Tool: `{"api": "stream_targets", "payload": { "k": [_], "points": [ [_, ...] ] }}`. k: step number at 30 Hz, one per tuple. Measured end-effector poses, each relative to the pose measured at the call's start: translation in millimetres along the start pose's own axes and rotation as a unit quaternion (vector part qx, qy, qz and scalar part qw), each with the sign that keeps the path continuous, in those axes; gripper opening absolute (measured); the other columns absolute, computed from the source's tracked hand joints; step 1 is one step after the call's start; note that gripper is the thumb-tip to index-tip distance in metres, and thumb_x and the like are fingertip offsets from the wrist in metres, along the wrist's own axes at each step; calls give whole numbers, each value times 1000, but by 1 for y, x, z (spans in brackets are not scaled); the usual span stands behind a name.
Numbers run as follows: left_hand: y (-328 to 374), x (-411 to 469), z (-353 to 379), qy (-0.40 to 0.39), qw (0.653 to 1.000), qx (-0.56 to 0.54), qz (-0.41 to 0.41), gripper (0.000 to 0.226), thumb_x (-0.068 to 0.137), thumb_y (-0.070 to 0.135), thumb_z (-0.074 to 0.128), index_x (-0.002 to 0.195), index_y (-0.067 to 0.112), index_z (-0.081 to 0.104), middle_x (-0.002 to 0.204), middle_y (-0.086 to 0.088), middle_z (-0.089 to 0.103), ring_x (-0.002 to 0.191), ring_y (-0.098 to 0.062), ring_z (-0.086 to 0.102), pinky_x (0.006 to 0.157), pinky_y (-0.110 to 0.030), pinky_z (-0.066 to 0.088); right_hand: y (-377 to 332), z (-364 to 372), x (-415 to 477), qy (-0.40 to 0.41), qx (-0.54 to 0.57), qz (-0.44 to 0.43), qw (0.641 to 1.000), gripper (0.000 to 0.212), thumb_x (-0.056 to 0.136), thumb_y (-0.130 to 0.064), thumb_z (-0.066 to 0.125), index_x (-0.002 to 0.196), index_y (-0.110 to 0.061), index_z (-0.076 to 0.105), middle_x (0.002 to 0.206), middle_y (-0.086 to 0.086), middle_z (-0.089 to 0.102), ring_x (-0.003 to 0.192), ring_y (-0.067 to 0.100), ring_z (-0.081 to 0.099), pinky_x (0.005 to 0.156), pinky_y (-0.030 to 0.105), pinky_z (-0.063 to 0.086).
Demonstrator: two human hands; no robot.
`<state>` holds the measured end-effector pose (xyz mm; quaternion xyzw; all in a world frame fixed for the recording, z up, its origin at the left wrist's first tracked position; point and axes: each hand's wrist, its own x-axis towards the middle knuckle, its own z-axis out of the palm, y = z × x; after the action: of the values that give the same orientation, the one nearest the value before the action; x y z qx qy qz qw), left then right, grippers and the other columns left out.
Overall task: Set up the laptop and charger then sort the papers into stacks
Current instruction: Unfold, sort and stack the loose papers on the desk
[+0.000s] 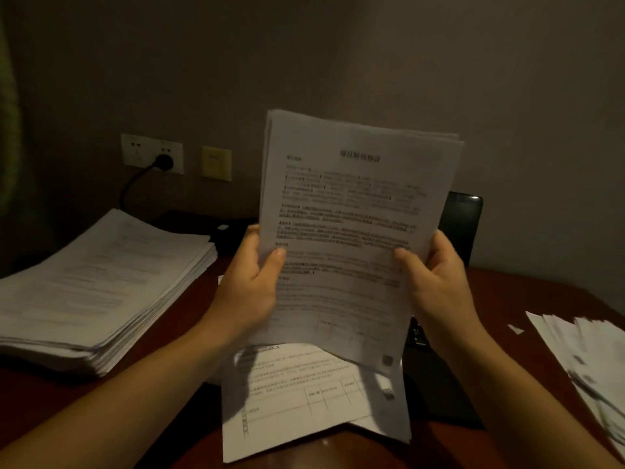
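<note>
While thumbs press its front, both hands (341, 286) grip the sheaf (351, 204).

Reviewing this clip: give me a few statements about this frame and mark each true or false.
1. The left hand and right hand both hold a sheaf of papers upright. True.
2. The wall socket has nothing plugged into it. False: a black plug with a cable sits in it.
3. A tall stack of papers lies on the left part of the desk. True.
4. The laptop is closed flat. False: its dark screen stands up behind the held sheaf.
</note>
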<state>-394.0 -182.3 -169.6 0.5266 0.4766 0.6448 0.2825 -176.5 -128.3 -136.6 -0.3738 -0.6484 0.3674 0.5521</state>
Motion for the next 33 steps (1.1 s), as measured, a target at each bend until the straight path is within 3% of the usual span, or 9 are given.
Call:
{"api": "stream_targets", "payload": {
  "k": [4, 12, 15, 17, 21, 25, 29, 31, 33],
  "points": [
    [-16, -9, -5, -21, 998, 40, -32, 16, 105, 24, 44, 118, 29, 52, 109, 12, 69, 101, -5, 68, 75, -26, 60, 14, 4, -5, -6, -10, 38, 999, 27, 101, -13, 55, 123, -27, 57, 114, -7, 70, 101, 11, 71, 78, 37, 63],
    [-11, 8, -35, 45, 992, 77, -89, 21, 105, 21, 45, 118, 34, 56, 110, 10, 69, 98, -12, 69, 82, -40, 60, 12, 29, -5, -47, 6, 78, 996, 19, 99, -13, 58, 115, -23, 58, 104, -7, 73, 94, 7, 73, 62, 23, 59],
    [-7, 18, -62, 76, 983, 109, -124, 18, 104, 19, 48, 111, 33, 58, 106, 7, 69, 95, -15, 69, 79, -39, 59, 8, 52, -5, -83, 10, 93, 992, 20, 101, -12, 54, 116, -24, 54, 92, -13, 76, 89, 7, 74, 59, 26, 59],
    [-7, 24, -88, 91, 976, 138, -144, 15, 102, 18, 52, 109, 30, 57, 105, 6, 69, 91, -16, 69, 76, -39, 60, 6, 74, -2, -103, 24, 114, 988, 23, 101, -9, 52, 120, -23, 53, 91, -16, 75, 87, 8, 75, 65, 31, 60],
    [-6, 33, -143, 112, 952, 236, -157, 43, 100, 15, 53, 134, 37, 39, 106, 1, 67, 85, -21, 70, 74, -47, 61, 7, 124, 1, -134, 71, 182, 972, 25, 100, -2, 50, 117, -19, 57, 107, 2, 75, 90, 21, 76, 73, 39, 62],
    [-8, 37, -195, 114, 929, 325, -133, 61, 101, 8, 48, 151, 37, 29, 116, 6, 57, 84, -9, 58, 61, -26, 50, 12, 178, -1, -175, 117, 222, 952, 30, 97, 6, 48, 118, -11, 60, 111, 7, 74, 87, 23, 77, 70, 35, 62],
    [-18, 36, -241, 99, 907, 386, -135, 57, 100, 6, 48, 146, 38, 41, 133, 2, 55, 101, -19, 60, 68, -28, 53, 13, 227, -9, -197, 105, 221, 949, 51, 92, 12, 52, 137, -14, 51, 96, 2, 76, 84, 19, 76, 66, 32, 61],
    [-22, 35, -260, 94, 898, 409, -131, 48, 101, 6, 47, 138, 35, 53, 138, 1, 56, 109, -21, 60, 79, -31, 56, 15, 249, -11, -195, 68, 206, 956, 76, 90, 14, 58, 151, -25, 35, 90, 7, 74, 82, 20, 74, 63, 30, 60],
    [-24, 37, -275, 97, 881, 444, -128, 41, 100, 5, 46, 127, 30, 65, 141, 0, 55, 121, -23, 56, 93, -34, 51, 14, 266, -11, -200, 21, 191, 961, 83, 88, 12, 62, 154, -27, 30, 90, 13, 68, 79, 21, 70, 63, 30, 60]
  ]
}}
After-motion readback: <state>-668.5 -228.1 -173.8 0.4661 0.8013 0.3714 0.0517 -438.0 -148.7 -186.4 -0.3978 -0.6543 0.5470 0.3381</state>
